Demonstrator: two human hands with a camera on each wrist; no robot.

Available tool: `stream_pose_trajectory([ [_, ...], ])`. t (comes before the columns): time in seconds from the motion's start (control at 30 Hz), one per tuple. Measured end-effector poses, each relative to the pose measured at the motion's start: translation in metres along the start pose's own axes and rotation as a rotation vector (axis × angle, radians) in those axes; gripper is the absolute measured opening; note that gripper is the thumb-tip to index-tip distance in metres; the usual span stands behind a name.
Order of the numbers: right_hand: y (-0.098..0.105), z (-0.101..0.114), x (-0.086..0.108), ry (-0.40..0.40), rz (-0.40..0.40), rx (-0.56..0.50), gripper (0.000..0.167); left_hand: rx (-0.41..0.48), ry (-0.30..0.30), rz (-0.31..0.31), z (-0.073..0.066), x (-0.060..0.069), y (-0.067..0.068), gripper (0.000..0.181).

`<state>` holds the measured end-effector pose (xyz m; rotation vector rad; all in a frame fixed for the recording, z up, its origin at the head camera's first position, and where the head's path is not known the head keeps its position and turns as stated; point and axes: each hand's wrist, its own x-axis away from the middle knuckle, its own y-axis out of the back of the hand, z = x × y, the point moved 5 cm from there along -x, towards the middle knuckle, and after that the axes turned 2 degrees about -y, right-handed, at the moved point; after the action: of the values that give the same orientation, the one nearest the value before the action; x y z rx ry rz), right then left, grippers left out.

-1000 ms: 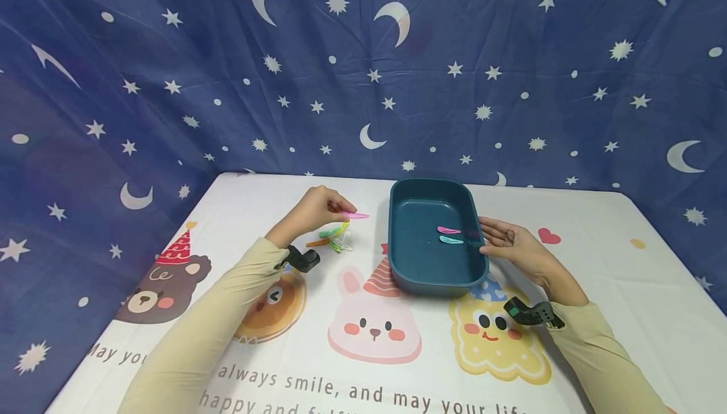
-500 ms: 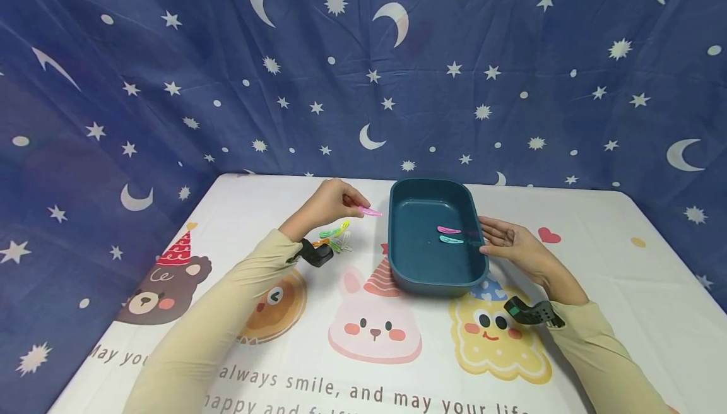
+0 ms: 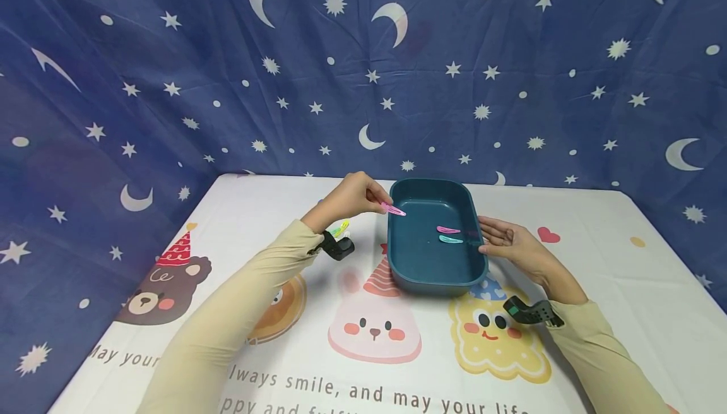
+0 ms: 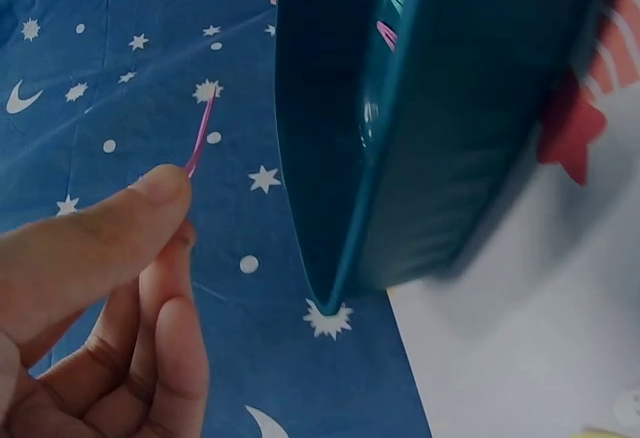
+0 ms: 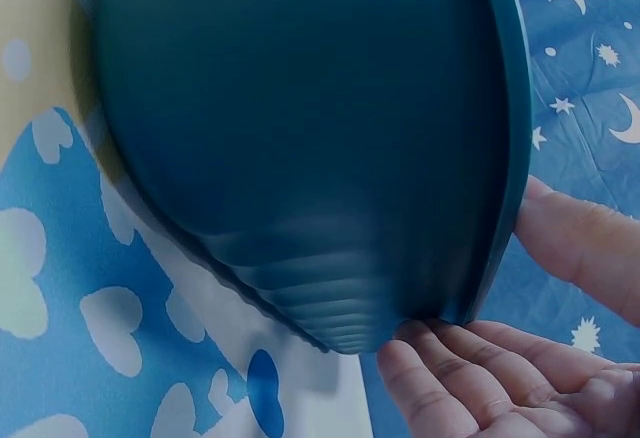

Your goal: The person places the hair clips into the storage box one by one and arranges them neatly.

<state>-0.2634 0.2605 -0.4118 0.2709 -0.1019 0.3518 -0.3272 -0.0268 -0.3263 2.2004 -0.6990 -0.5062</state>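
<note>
My left hand [image 3: 359,197] pinches a pink snap hair clip [image 3: 394,209] between thumb and fingers, its free end over the left rim of a dark teal bin [image 3: 426,266]. The left wrist view shows the pinched clip edge-on, a thin pink strip beyond the thumb tip. On the bin floor lie another pink hair clip [image 3: 448,230] and a light blue hair clip [image 3: 451,239]. My right hand [image 3: 518,248] rests against the bin's right side. Its thumb [image 5: 575,243] touches the rim, and its fairly straight fingers [image 5: 500,363] touch the outer wall.
Left of the bin, a small pile of hair clips [image 3: 341,230] lies on the table, mostly hidden by my left wrist; yellow and green show. A white tablecloth [image 3: 613,262] printed with cartoon animals covers the table. A blue starry curtain [image 3: 318,130] hangs behind.
My left hand has moved right, away from the clip pile, carrying the pink hair clip to the bin's left rim. My right hand and the bin have stayed put.
</note>
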Motion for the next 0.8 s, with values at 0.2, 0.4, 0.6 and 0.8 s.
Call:
stream_pose_trajectory([
  [0.2,0.000,0.001,0.000,0.015,0.004,-0.008,0.073,-0.016,0.000,0.029,-0.007,-0.014,-0.007,0.015],
  [0.4,0.000,0.004,0.002,0.031,0.005,-0.021,0.074,-0.022,-0.014,0.036,-0.018,-0.031,-0.013,0.017],
  [0.6,0.000,0.003,0.001,0.028,0.009,-0.031,0.075,-0.042,-0.029,0.033,-0.025,-0.049,-0.021,0.018],
  [0.8,-0.001,0.003,0.001,0.032,0.010,-0.042,0.075,-0.036,-0.038,0.018,-0.027,-0.065,-0.030,0.018],
])
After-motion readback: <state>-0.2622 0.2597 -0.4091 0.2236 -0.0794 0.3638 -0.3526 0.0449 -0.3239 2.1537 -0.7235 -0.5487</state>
